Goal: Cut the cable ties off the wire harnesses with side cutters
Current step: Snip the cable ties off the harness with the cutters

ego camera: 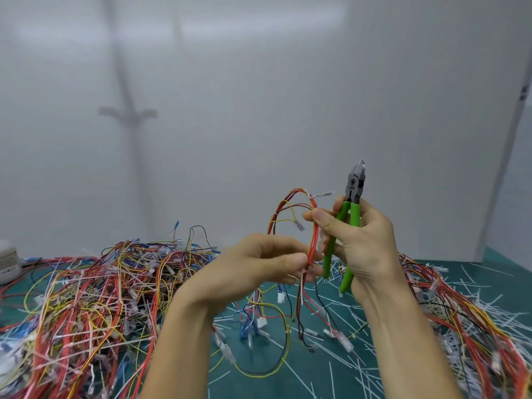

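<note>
Bits of cut white ties [331, 357] lie all over the green mat [290, 383], closest to the person, at 6 o'clock. Loose ends of a wire harness [313, 243] hang down onto the mat there, with little white plugs on them. Just above, both hands are held up over the mat. The left hand [259, 262] has its fingers curled and pinches the harness low down, where the red and yellow wires bunch together. From that pinch the wires go up toward 12 o'clock and bend over in a loop. The right hand [371, 240], at 3 o'clock from the left hand, grips the green handles of the side cutters [354, 217], and its thumb tip is right against the red wires. The cutters point up to 12 o'clock and nothing is between their blades. A white cable tie [324, 194] sits at the top of the loop, with its tail sticking out toward 3 o'clock, near the cutter head. A big pile of harnesses [86, 298] lies at 9 o'clock from the hands, and another pile [466, 318] at 4 o'clock. Farthest back stands a plain white wall [259, 110].
</note>
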